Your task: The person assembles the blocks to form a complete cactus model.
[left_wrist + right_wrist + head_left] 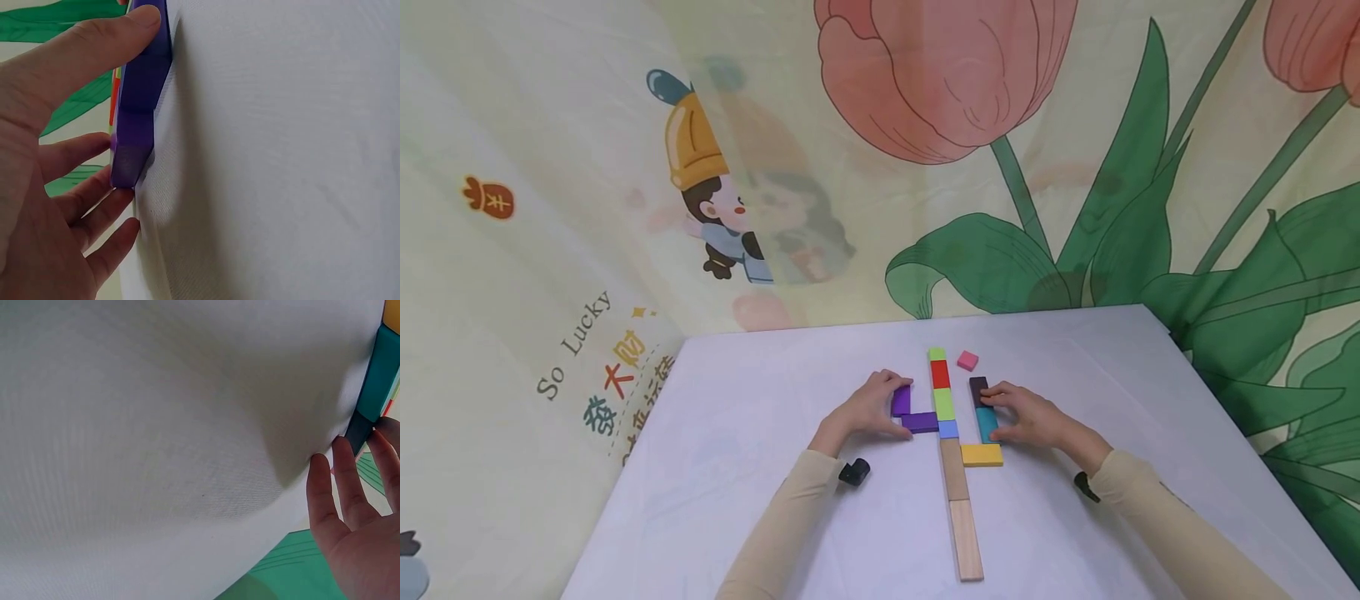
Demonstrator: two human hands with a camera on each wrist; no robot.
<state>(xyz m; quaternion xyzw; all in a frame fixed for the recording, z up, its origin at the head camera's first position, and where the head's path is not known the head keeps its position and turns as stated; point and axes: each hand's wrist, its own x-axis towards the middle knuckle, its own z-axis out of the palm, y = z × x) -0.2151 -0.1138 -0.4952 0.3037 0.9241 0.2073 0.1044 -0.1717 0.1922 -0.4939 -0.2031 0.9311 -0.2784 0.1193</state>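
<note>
On the white table, my left hand (pixel 874 406) spans two purple blocks, an upright one (pixel 901 402) and a lying one (pixel 919 422), pinching them between thumb and forefinger. In the left wrist view, the thumb lies along the side of the nearer purple block (pixel 145 81), and the other fingers are spread behind. The lying block meets the blue block (pixel 948 429) of a central column. My right hand (pixel 1030 417) touches a dark block (pixel 978 392) with its fingertips, while its thumb is at the teal block (pixel 987 425) below. A yellow block (pixel 982 455) joins the column's right side.
The column also has green (pixel 943 405) and red (pixel 940 374) blocks above, and a brown plank (pixel 954 471) and pale wooden plank (pixel 966 542) below. A pink block (pixel 967 361) lies apart, turned askew. A printed cloth (pixel 820 308) hangs behind the table.
</note>
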